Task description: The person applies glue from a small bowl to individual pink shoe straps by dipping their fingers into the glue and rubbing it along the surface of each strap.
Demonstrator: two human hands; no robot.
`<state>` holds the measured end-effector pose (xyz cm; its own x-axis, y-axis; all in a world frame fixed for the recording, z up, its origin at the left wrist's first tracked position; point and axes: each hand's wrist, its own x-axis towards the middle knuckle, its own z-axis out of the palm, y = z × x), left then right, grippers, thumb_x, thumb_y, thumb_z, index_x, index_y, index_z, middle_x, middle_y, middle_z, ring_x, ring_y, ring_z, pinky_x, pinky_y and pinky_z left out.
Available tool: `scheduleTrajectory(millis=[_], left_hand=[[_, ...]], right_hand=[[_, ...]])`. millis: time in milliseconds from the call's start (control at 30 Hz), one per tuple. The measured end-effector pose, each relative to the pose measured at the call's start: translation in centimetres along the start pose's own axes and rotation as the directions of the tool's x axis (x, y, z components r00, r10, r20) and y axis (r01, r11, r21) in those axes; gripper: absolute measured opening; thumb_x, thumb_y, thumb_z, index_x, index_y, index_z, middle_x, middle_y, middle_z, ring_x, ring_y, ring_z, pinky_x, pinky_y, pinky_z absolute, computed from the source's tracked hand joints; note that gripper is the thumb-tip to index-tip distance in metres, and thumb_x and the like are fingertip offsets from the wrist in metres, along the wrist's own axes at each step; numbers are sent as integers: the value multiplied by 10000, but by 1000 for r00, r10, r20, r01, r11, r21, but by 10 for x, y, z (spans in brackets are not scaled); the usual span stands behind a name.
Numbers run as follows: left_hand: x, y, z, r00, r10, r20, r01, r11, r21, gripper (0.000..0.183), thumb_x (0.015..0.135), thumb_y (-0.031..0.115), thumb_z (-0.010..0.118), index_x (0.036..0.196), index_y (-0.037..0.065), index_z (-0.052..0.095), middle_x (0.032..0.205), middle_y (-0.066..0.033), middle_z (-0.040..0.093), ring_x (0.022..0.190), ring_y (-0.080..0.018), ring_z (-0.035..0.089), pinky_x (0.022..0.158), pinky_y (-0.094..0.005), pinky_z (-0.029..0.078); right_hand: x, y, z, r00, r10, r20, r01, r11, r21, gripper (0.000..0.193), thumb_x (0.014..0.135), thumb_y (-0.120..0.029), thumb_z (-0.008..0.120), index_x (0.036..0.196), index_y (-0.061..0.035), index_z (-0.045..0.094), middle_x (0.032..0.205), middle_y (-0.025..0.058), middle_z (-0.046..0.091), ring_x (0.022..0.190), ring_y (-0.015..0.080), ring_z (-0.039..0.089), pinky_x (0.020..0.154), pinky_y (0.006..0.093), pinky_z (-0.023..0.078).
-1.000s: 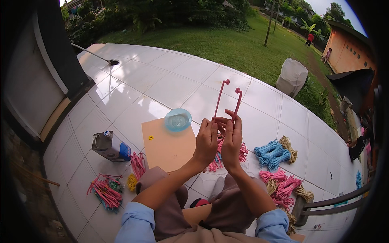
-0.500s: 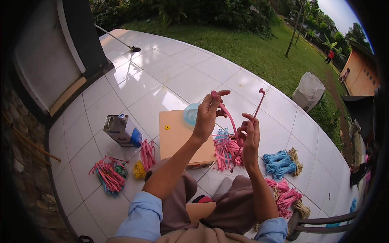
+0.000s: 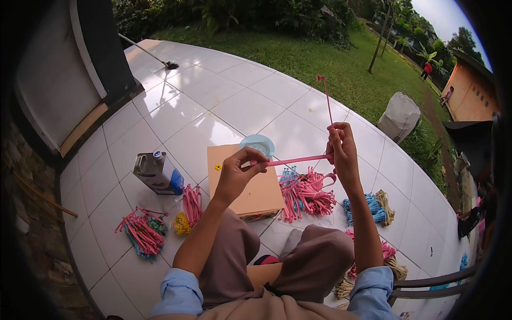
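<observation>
While the left hand [image 3: 240, 170] pinched one end, the pink strip [image 3: 298, 159] ran level to the right hand [image 3: 341, 149]. That hand gripped its bend, the tail pointing upward

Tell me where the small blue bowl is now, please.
In the head view, the small blue bowl sits at the far edge of the tan board, just beyond the left hand.

place: home patio | white tiled floor [image 3: 176, 144] | lawn [image 3: 320, 58] beyond (trees, a neighbouring house [image 3: 469, 96])
</observation>
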<state>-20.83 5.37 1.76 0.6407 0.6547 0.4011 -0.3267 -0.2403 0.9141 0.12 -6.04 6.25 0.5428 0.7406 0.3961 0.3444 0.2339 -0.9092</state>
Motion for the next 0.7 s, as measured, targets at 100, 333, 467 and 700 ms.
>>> scheduleTrajectory(millis=[100,333,467,700], left_hand=[[-4,4,-9,986,-61,-154,69,997,47,121,810,-38,608,920,14,611,907,-56,621,855,-113,604,736,-253,523],[-3,-53,-48,972,-159,172,49,856,515,211,835,26,583,1006,107,678,856,-37,510,801,-136,537,765,-254,446],[-10,-107,-58,951,-193,240,12,802,597,318,794,-22,562,1038,140,685,807,-52,426,752,-173,461,720,-289,429],[-12,-154,-82,923,-353,155,180,750,636,389,766,-70,538,1044,154,690,814,-58,379,761,-183,446,728,-286,433]], right_hand=[[7,-3,11,988,106,113,-91,987,-129,252,977,-271,386,1026,-25,408,719,35,451,468,73,437,409,230,330],[1,109,15,853,379,358,-459,872,171,213,962,-308,341,998,-102,302,878,55,424,547,118,509,456,228,419],[-5,178,30,875,302,380,-370,921,120,253,967,-283,335,1116,-81,365,863,36,415,583,92,492,479,215,409],[5,217,65,744,545,387,-639,749,176,376,941,-294,322,1274,-121,301,758,42,447,475,112,469,409,227,354]])
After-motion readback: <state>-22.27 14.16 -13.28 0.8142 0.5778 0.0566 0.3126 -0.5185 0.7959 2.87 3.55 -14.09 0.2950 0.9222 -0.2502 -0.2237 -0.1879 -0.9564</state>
